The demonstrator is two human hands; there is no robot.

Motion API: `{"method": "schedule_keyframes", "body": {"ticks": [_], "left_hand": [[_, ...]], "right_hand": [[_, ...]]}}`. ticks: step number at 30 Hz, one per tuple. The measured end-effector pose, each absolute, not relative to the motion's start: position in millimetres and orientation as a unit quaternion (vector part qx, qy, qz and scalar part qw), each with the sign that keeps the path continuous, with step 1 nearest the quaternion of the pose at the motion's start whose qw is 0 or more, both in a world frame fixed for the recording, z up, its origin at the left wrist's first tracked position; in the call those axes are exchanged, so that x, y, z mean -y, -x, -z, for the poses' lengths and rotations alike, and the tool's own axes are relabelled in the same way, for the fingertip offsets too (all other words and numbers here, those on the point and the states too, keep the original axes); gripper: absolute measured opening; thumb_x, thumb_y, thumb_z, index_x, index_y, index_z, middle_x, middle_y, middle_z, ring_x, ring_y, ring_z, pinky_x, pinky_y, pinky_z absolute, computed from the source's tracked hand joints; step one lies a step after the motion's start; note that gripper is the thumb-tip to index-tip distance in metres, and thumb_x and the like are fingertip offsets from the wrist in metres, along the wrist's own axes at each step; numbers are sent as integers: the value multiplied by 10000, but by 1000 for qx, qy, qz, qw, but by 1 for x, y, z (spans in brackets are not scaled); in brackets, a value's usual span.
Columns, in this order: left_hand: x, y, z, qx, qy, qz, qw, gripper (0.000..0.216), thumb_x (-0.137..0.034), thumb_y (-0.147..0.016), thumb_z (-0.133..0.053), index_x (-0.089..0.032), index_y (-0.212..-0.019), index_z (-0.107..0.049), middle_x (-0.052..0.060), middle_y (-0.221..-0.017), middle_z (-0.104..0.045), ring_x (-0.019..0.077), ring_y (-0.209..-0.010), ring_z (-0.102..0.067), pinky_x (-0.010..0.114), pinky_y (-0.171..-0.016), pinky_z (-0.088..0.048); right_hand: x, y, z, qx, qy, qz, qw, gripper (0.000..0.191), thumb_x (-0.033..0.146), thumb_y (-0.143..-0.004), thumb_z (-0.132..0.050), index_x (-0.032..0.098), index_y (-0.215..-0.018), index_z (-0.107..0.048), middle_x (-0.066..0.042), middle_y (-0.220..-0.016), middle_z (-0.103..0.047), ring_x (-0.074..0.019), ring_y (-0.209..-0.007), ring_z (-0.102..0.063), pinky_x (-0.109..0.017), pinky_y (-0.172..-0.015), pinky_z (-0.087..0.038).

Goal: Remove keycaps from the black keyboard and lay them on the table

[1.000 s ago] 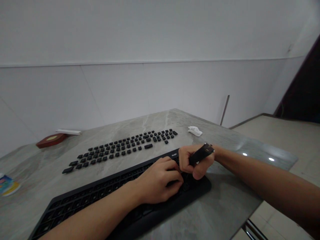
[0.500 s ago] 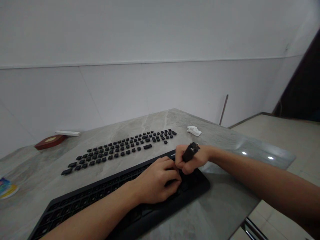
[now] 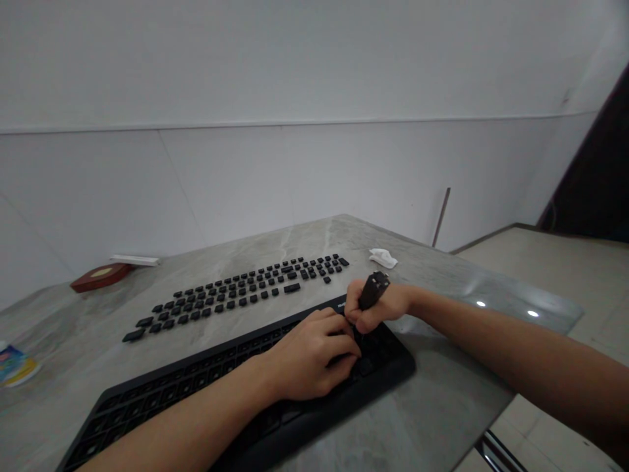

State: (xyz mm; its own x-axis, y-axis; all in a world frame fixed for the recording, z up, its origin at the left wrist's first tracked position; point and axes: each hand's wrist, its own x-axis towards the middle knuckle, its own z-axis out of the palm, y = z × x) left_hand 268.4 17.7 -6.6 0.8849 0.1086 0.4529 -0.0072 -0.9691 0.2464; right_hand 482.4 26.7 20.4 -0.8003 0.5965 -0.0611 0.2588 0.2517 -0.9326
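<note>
A black keyboard (image 3: 314, 425) lies at a slant on the table, its left part showing bare sockets without caps. My left hand (image 3: 314, 354) rests on its right part, fingers curled down and thumb and index tips meeting at the keys; whatever they pinch is hidden. Close beside it, my right hand (image 3: 381, 308) is closed around what looks like a keycap puller (image 3: 374, 290), a dark handle with small metal prongs at its upper end. The handle stands tilted over the keyboard's right part. Its lower end is mostly hidden by my fingers.
Loose black keycaps (image 3: 219, 308) lie in rows behind the keyboard on the grey marbled table (image 3: 417, 419). A crumpled white tissue (image 3: 383, 258) lies farther right. At the left are a red-brown object (image 3: 101, 278), a white strip (image 3: 135, 260) and a colourful package (image 3: 17, 366).
My right hand and the puller have shifted slightly, the handle now standing more upright. A thin part below the right fingers shows more. My left hand has barely moved.
</note>
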Motion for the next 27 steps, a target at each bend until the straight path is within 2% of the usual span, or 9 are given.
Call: {"method": "schedule_keyframes", "body": {"ticks": [7, 12, 16, 19, 23, 27], "left_hand": [[-15, -266, 6, -49, -972, -215, 76, 298, -235, -923, -588, -171, -1195, -694, 124, -1106, -620, 258, -1075, -552, 418, -970, -492], [-11, -266, 3, -60, -976, -204, 39, 314, -247, -927, -580, -189, -1212, -696, 124, -1146, -640, 281, -1113, -552, 437, -976, -494], [-10, -269, 2, -28, -979, -199, 35, 314, -214, -960, -520, -134, -1217, -682, 95, -1213, -682, 255, -1166, -566, 415, -1085, -423], [-11, -270, 2, -25, -983, -176, 51, 346, -227, -986, -488, -125, -1284, -632, 77, -1275, -672, 257, -1232, -548, 425, -1121, -390], [-13, -270, 3, -41, -984, -151, 82, 366, -236, -991, -481, -165, -1331, -597, 45, -1342, -637, 280, -1337, -472, 480, -1159, -337], [-14, -272, 3, -38, -982, -155, 104, 348, -220, -976, -504, -172, -1300, -622, 40, -1306, -662, 266, -1334, -483, 477, -1160, -336]], "right_hand": [[-31, -476, -6, 678, 340, -617, 209, 196, 231, -605, -565, 179, -458, -446, 82, -391, -374, -45, -338, -255, -175, -313, -191], [-26, -470, -6, 639, 367, -631, 244, 159, 235, -566, -566, 160, -445, -496, 65, -374, -402, -37, -317, -239, -170, -295, -155], [-21, -463, -6, 612, 379, -629, 294, 279, 236, -541, -578, 195, -390, -347, 102, -345, -272, -23, -314, -159, -168, -301, -104], [-17, -459, -4, 598, 389, -614, 339, 322, 251, -536, -582, 206, -386, -301, 105, -347, -253, -19, -326, -130, -175, -311, -86], [-11, -456, 0, 586, 405, -579, 396, 273, 268, -535, -571, 197, -374, -363, 86, -336, -287, -31, -328, -170, -190, -325, -107], [-7, -455, 1, 575, 423, -545, 440, 250, 264, -534, -568, 187, -359, -407, 74, -330, -306, -40, -337, -193, -203, -340, -120]]}}
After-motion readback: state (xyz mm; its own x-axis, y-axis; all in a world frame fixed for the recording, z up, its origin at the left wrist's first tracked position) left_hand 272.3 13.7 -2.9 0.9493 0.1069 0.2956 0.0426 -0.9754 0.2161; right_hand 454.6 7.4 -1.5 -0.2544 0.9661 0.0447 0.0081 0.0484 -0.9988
